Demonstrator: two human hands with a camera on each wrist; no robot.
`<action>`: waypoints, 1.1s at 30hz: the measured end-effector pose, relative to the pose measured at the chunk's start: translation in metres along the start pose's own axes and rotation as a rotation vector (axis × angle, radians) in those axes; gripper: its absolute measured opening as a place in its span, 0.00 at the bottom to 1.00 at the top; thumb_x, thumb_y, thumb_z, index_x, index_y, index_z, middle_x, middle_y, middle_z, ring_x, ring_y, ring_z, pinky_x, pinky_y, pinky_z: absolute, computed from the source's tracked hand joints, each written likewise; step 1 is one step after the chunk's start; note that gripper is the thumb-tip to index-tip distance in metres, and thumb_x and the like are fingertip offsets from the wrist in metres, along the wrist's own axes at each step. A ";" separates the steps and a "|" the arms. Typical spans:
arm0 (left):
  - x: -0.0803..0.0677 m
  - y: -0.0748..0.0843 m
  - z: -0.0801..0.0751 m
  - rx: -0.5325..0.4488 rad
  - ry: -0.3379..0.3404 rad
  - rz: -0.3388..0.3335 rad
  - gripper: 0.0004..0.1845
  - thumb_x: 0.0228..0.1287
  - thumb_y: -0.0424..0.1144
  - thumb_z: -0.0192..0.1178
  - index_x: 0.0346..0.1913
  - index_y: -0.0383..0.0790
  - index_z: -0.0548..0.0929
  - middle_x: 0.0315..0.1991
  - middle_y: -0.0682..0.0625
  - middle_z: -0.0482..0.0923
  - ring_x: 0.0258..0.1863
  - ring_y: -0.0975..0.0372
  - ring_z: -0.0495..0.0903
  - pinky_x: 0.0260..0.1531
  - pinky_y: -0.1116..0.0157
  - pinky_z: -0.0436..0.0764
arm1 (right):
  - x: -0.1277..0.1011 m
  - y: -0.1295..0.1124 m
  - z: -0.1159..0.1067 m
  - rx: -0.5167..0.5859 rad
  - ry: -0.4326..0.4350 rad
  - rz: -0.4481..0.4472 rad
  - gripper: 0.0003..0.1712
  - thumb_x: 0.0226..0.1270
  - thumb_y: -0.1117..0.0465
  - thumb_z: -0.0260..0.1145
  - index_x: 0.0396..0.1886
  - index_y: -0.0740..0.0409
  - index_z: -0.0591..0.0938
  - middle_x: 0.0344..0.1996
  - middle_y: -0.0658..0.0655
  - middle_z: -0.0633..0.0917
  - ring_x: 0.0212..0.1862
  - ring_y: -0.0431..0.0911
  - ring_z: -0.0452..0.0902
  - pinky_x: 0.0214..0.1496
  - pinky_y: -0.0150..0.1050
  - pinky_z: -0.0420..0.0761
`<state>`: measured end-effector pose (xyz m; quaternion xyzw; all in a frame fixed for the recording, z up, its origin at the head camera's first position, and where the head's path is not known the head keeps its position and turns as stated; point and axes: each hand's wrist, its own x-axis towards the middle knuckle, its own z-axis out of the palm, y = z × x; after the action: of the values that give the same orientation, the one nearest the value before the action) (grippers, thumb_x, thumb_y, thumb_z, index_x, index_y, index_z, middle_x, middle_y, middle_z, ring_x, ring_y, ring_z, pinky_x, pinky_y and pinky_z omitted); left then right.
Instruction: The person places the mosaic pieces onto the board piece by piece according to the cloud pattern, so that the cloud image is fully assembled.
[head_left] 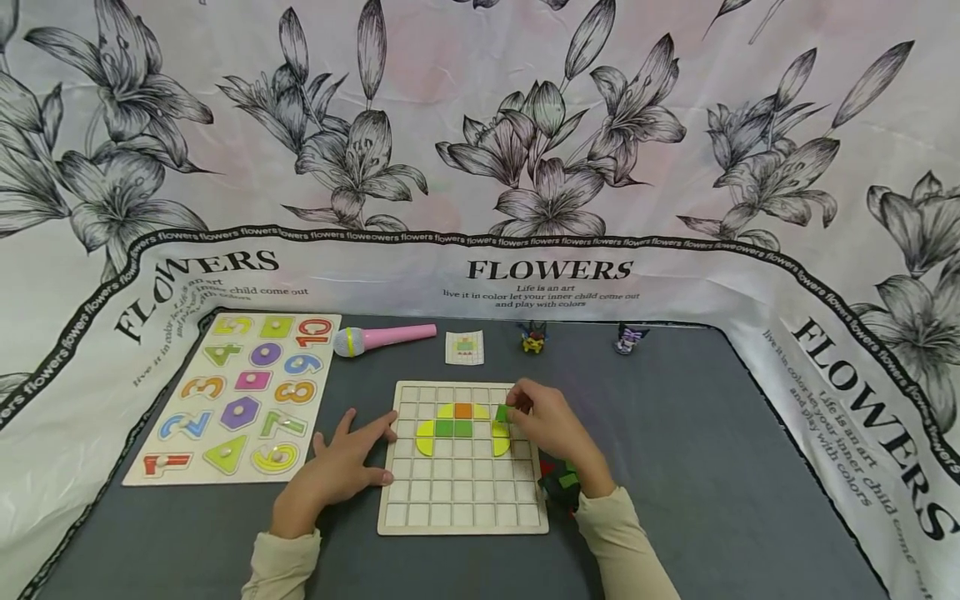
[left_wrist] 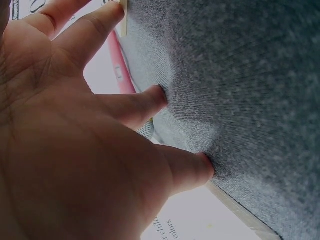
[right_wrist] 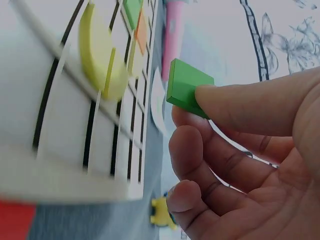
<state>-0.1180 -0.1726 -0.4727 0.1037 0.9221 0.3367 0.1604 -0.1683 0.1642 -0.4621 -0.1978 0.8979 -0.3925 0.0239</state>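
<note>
Grid board (head_left: 441, 493) lies flat between the left hand (head_left: 337, 467), fingers spread and touching its left edge, and the right hand (head_left: 551, 423), bent fingers pinching a green square (head_left: 502, 413) over its upper right cells, near yellow, orange and green pieces (head_left: 425, 438) set in rows.

Stretches out as a dark grey, cloth-topped bench (head_left: 712, 467). Carries a number-and-shape puzzle board (head_left: 191, 479) at left, a wooden grid board (head_left: 462, 492) centrally, and a dark, partly hidden heap (head_left: 553, 493) with red and green pieces (head_left: 568, 481) just beside. Bears a pink toy microphone (head_left: 393, 335), pattern card (head_left: 464, 348) and two figurines (head_left: 534, 339) along the far side.
</note>
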 end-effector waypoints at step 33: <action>-0.002 0.001 -0.001 -0.006 0.006 0.013 0.46 0.61 0.35 0.79 0.81 0.42 0.69 0.67 0.46 0.80 0.82 0.30 0.39 0.66 0.18 0.31 | 0.014 -0.006 0.036 -0.099 -0.076 -0.111 0.06 0.70 0.73 0.71 0.36 0.60 0.85 0.33 0.49 0.81 0.36 0.45 0.75 0.39 0.41 0.79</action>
<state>-0.1167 -0.1729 -0.4709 0.1082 0.9207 0.3410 0.1557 -0.1717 0.1301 -0.4812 -0.2629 0.9023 -0.3408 0.0265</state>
